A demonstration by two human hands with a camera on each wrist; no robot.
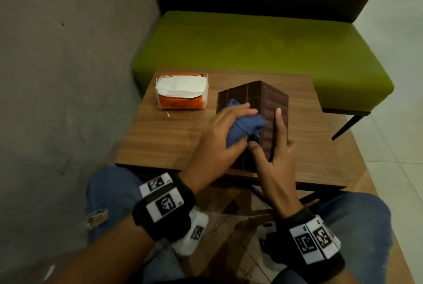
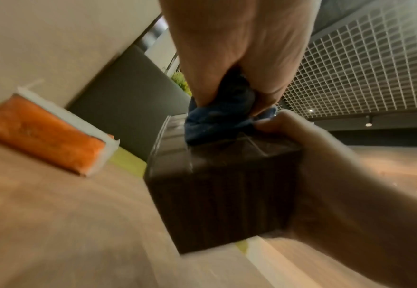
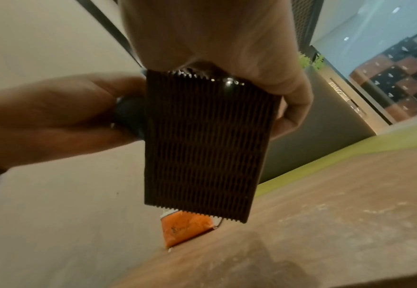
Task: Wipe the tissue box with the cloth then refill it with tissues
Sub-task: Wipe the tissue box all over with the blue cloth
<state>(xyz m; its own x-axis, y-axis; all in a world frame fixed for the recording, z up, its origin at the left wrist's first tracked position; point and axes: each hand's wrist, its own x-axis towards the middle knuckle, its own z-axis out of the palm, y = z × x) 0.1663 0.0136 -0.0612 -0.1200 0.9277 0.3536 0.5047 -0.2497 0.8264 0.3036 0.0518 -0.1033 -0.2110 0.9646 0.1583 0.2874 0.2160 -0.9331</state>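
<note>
Dark brown and ribbed on its side, the tissue box stands tipped on the wooden table, its long axis running away from the person, and the right hand clasps it from the right, thumb on the near face and fingers laid along the ribbed wall. The left hand is the nearer one to the panelled face: its fingers are curled round a bunched blue cloth pressed against that face, so the wiping stroke looks set to run along the box's length, from the left. The orange pack of tissues lies well apart to the left, near the far edge, its top open and white sheets showing. I cannot see the box's opening or its underside; the wrist views are blurred, and the cloth there is mostly covered by fingers
</note>
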